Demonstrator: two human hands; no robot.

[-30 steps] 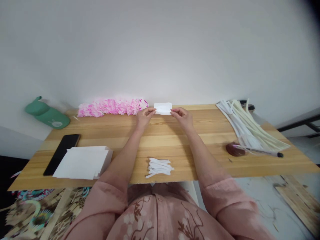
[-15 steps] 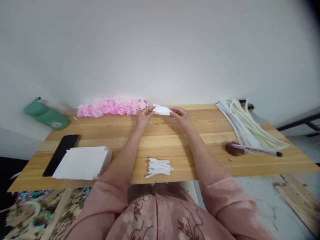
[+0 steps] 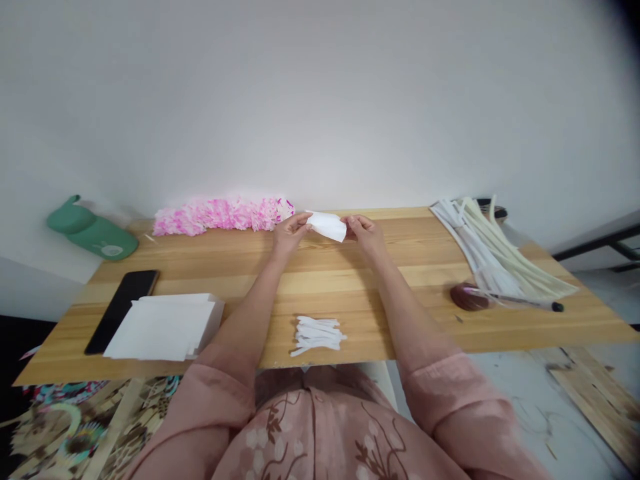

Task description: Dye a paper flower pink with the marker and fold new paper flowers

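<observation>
A small white paper piece point(image 3: 327, 225) is held up over the back middle of the table. My left hand point(image 3: 292, 232) pinches its left end between thumb and fingers. At its right end, my right hand point(image 3: 361, 231) has its fingers closed at the upper corner, while the lower right corner hangs free. Nearer to me, between my forearms, lies a small pile of white strips point(image 3: 319, 334). A stack of white paper point(image 3: 160, 327) sits left of my left forearm.
Pink and white fluffy garland point(image 3: 223, 216) lies along the wall. At left are a green bottle point(image 3: 95, 230) and a black phone point(image 3: 123, 310). White and cream strips point(image 3: 495, 250), a dark red round object point(image 3: 469, 297) and a pen point(image 3: 530, 304) lie at right.
The white paper has turned from a narrow curved shape to a broader face, its right corner now lower. My right fingers have shifted slightly. My left hand has barely moved.
</observation>
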